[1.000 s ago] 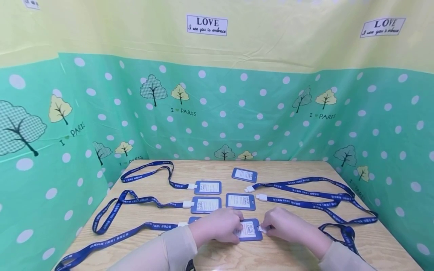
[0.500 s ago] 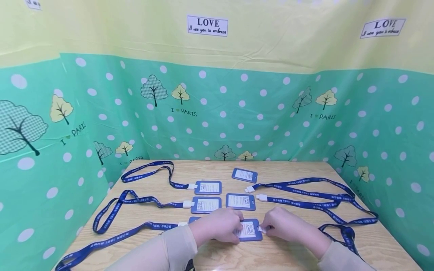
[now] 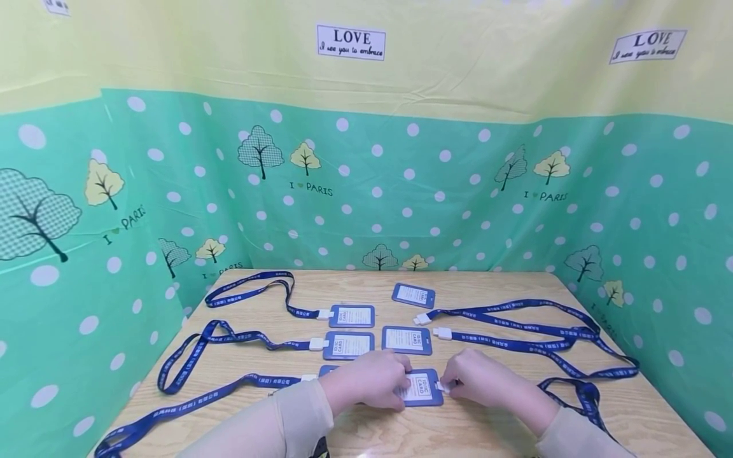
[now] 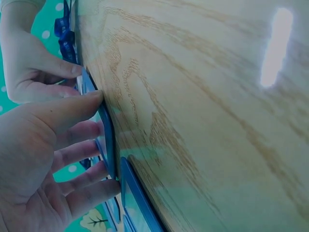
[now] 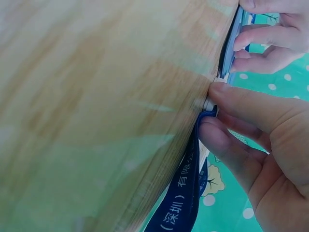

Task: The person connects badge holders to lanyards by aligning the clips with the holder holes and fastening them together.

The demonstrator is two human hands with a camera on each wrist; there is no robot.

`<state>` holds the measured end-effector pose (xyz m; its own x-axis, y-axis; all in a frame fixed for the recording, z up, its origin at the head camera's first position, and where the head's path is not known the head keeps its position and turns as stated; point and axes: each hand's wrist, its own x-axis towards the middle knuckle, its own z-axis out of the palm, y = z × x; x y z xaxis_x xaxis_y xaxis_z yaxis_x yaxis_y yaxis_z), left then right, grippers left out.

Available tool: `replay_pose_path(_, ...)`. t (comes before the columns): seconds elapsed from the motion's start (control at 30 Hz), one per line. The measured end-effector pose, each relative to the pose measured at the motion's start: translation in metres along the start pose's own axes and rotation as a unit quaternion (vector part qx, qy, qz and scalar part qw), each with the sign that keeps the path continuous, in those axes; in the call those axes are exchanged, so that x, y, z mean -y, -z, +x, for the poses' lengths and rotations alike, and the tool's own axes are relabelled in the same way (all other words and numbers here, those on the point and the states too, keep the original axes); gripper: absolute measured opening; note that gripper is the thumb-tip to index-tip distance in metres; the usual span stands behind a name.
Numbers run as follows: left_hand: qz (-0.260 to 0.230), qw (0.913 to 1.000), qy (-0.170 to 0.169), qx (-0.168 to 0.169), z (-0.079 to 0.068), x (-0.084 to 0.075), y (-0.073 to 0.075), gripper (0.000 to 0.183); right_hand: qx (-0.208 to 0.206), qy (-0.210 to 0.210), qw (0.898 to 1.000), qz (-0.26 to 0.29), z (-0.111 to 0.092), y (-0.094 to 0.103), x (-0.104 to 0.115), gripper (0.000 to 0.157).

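Observation:
At the near middle of the table, my left hand [image 3: 378, 380] holds a blue ID card holder [image 3: 425, 388] by its long edges, its left end hidden under the fingers. In the left wrist view the thumb lies on the near edge of the holder [image 4: 108, 128] and the fingers reach round the far side. My right hand [image 3: 478, 380] pinches a white lanyard clip [image 3: 443, 386] at the holder's right end. The right wrist view shows thumb and finger on the clip [image 5: 208, 104], with the dark blue lanyard strap [image 5: 179, 198] hanging below it.
On the left lie three card holders with lanyards clipped on, among them one holder [image 3: 348, 345]; the nearest is partly under my left arm. Two loose holders, one being a far holder [image 3: 413, 295], lie mid-table. Detached lanyards [image 3: 515, 343] spread rightward. A patterned curtain [image 3: 378, 191] surrounds the table [image 3: 401, 439].

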<state>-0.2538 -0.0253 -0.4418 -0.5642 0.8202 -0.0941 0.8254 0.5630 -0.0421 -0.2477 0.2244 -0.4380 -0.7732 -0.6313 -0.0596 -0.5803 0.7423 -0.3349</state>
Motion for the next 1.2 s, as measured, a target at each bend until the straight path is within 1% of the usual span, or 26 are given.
replay_pose_path(0.47, -0.01, 0.9999, 0.005, 0.005, 0.001, 0.0006, -0.0014, 0.035, 0.006, -0.011, 1.0, 0.003, 0.0019, -0.0011, -0.0013, 0.018)
replay_pose_path(0.63, -0.013, 0.9999, 0.008, 0.007, 0.0019, 0.0007, -0.001, 0.036, 0.007, -0.009, 1.0, 0.0, 0.0027, -0.0021, -0.0029, 0.019)
replay_pose_path(0.87, -0.005, 1.0, 0.002, 0.001, 0.0025, 0.0015, -0.0031, 0.035, 0.006, -0.005, 1.0, 0.0, 0.0022, -0.0016, -0.0024, 0.018)
replay_pose_path(1.2, -0.015, 0.9999, 0.006, 0.002, 0.0017, 0.0015, -0.0027, 0.036, 0.005, 0.003, 1.0, -0.005, 0.0033, -0.0004, -0.0008, 0.019)
